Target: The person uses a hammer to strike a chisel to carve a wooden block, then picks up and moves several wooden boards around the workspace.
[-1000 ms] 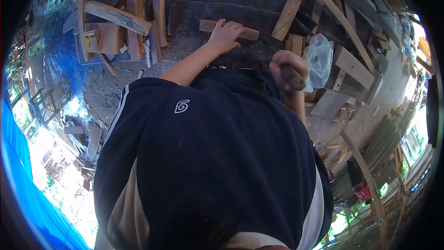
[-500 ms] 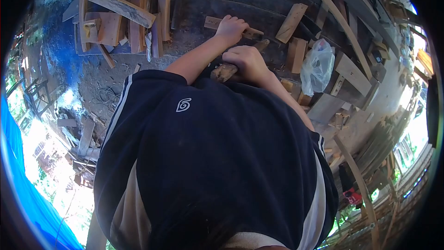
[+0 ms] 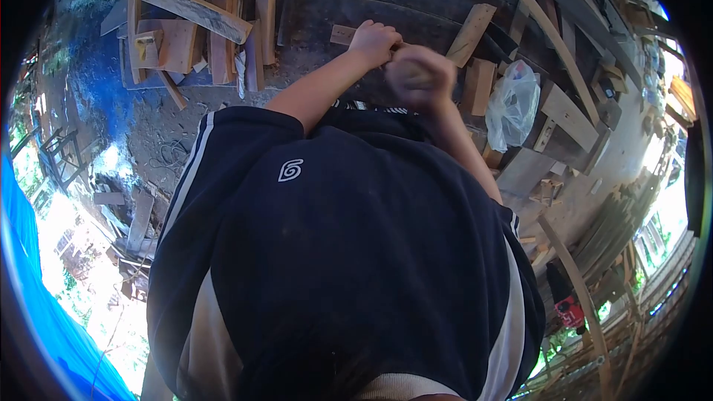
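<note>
Brown in colour, a short, flat wooden strip [image 3: 342, 34] lies on the dark wooden desk [image 3: 319, 7] in front of the person, and its left end shows beyond the knuckles. The left hand [image 3: 375, 44] is on top of the strip; its fingers are bent down over the wood and appear to have hold of it, though the thumb is hidden. Just beside it, nearer to the body, is the right hand [image 3: 428, 67], blurred by motion. Its fingers are curled into a fist around a blurred brown object [image 3: 412, 78], perhaps a rounded handle; I cannot tell its full shape, nor whether it touches the strip.

For good handling, the left hand should press the strip flat and steady, with its fingertips well away from the line of the right hand, because the two hands are very close. The right hand would do best with a firm but not stiff grip, and with short, controlled movement.

To the right there is a pale, oblong wooden block [image 3: 471, 33], and near it a clear, crumpled plastic bag [image 3: 512, 106]. On the left stands a pile of rough wooden offcuts [image 3: 197, 26], apart from the hands; the elbows have enough room between.
</note>
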### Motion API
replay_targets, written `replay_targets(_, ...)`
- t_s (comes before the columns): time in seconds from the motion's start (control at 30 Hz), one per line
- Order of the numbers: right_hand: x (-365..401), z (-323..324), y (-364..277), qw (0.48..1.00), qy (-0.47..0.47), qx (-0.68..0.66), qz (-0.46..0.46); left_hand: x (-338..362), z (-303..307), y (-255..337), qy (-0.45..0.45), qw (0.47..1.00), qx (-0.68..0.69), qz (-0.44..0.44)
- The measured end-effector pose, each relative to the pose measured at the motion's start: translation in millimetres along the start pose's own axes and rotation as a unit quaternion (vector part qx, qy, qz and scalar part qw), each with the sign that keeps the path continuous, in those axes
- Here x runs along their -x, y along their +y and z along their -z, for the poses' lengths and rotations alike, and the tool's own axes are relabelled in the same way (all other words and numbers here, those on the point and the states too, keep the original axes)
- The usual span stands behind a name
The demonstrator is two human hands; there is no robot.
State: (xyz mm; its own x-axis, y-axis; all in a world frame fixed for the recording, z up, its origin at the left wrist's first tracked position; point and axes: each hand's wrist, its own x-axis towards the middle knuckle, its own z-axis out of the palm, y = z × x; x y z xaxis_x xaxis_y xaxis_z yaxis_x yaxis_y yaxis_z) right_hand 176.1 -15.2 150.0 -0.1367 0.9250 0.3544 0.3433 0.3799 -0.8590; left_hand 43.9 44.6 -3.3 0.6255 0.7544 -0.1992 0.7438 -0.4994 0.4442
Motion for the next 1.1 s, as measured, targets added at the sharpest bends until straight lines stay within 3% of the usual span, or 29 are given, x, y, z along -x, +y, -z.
replay_targets(0.03,1.0,3.6,0.3,0.993,0.114,0.007,0.015,0.2,2.3,1.4,0.000,1.000,0.000,0.001)
replay_targets(0.1,4.7,33.2,-7.6,0.956,0.203,-0.110,-0.181,2.8,4.8,4.3,-0.007,1.000,0.012,0.012)
replay_targets(0.17,13.9,58.2,14.9,0.905,0.330,-0.226,-0.148,4.7,0.5,3.7,0.002,1.000,0.018,0.021)
replay_targets(0.27,19.5,96.1,19.9,0.863,0.360,-0.339,-0.102,3.3,4.6,3.2,-0.007,0.999,0.025,0.026)
replay_targets(0.4,14.1,108.6,-4.7,0.846,0.344,-0.397,-0.089,-2.5,13.6,5.3,-0.058,0.998,0.007,0.037)
replay_targets(0.47,11.7,105.3,-13.1,0.901,0.280,-0.327,-0.058,-8.3,24.5,8.6,-0.108,0.993,0.014,0.052)
replay_targets(0.53,11.1,102.9,-19.3,0.910,0.264,-0.316,-0.050,-9.5,26.1,15.2,-0.156,0.985,0.024,0.066)
replay_targets(0.6,12.5,104.6,-21.4,0.918,0.247,-0.307,-0.046,0.0,22.4,22.8,0.111,0.987,0.101,-0.054)
replay_targets(0.7,13.3,104.6,-20.5,0.922,0.226,-0.311,-0.044,-3.3,33.7,31.9,0.050,0.991,0.079,-0.097)
replay_targets(0.83,10.2,105.8,-19.1,0.927,0.211,-0.305,-0.052,-10.0,28.9,27.1,0.052,0.989,0.082,-0.113)
replay_targets(0.9,9.7,106.3,-19.0,0.928,0.209,-0.303,-0.053,-13.8,30.5,23.3,-0.013,0.992,0.089,-0.094)
replay_targets(1.0,6.9,104.0,-21.0,0.933,0.207,-0.284,-0.080,-15.6,36.0,14.4,0.040,0.982,0.113,-0.145)
replay_targets(1.1,1.9,94.8,-21.8,0.942,0.215,-0.238,-0.096,-34.5,39.5,-1.3,0.045,0.991,0.062,-0.114)
